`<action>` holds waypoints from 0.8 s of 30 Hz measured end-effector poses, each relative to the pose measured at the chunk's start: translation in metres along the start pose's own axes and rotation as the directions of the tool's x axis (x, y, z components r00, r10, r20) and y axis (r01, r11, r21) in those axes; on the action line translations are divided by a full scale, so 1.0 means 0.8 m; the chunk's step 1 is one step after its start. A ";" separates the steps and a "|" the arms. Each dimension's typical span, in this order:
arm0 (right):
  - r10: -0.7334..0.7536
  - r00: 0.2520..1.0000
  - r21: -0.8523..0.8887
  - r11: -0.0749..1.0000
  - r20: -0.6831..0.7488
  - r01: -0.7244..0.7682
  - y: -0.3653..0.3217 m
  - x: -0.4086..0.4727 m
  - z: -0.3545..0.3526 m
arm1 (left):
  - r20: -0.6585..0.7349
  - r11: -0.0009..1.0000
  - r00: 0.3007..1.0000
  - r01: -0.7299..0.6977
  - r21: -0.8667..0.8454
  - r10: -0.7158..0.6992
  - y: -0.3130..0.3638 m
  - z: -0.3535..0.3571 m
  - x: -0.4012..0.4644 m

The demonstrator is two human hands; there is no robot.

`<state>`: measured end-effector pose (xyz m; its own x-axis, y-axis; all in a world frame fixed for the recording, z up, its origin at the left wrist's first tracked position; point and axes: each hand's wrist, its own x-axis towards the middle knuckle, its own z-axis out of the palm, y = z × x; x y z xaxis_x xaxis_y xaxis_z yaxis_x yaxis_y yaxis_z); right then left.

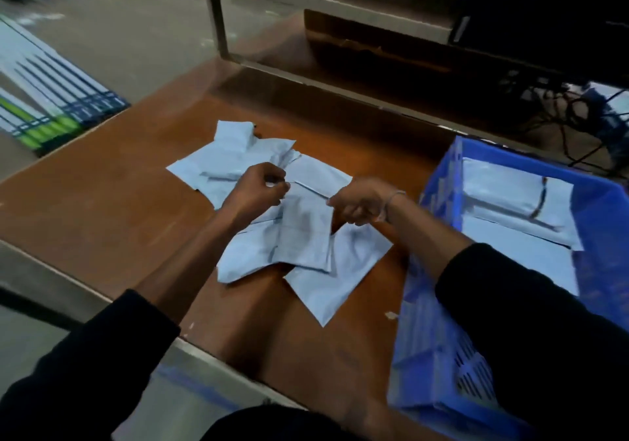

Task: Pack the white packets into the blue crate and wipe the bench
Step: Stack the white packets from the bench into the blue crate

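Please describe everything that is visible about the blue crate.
The blue crate is plastic, as it looks, with slotted, vented walls. It stands upright on the right side of the brown bench, open at the top. Several white packets already lie flat inside it, stacked on each other. The person's right forearm, in a dark sleeve, crosses over its near part. Neither hand touches it. Its right side runs out of the picture.

White packets [306,236] overlap on bench [102,202]; several, seemingly flat, fill blue crate [442,175].
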<state>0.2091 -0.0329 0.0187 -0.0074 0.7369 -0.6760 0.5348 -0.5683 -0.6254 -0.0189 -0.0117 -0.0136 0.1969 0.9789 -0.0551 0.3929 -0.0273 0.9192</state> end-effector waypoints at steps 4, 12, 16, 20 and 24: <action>0.052 0.992 -0.004 0.999 -0.117 -0.053 -0.003 0.029 0.039 | 0.041 1.000 0.999 0.020 -0.003 -0.020 -0.023 -0.017 -0.005; 0.154 0.988 0.071 0.986 -0.025 -0.152 0.001 0.032 0.012 | 0.235 0.987 0.966 0.076 0.142 -0.109 -0.031 -0.017 0.001; 0.123 0.990 0.169 0.977 0.065 -0.132 0.008 0.014 -0.014 | 0.323 0.978 0.930 0.127 0.164 -0.175 -0.022 0.000 -0.001; 0.017 0.991 0.207 0.977 0.130 -0.044 0.011 -0.001 -0.025 | 0.507 0.983 0.847 0.186 -0.006 -0.157 -0.020 0.006 -0.009; -0.033 0.996 0.146 0.989 0.087 0.020 -0.004 0.005 -0.026 | 0.514 0.987 0.858 0.090 -0.136 -0.007 -0.023 -0.005 -0.016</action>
<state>0.2251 -0.0203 0.0264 -0.0982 0.7209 -0.6861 0.4054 -0.6007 -0.6891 -0.0322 -0.0225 -0.0283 0.6276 0.7359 -0.2542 0.2828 0.0888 0.9551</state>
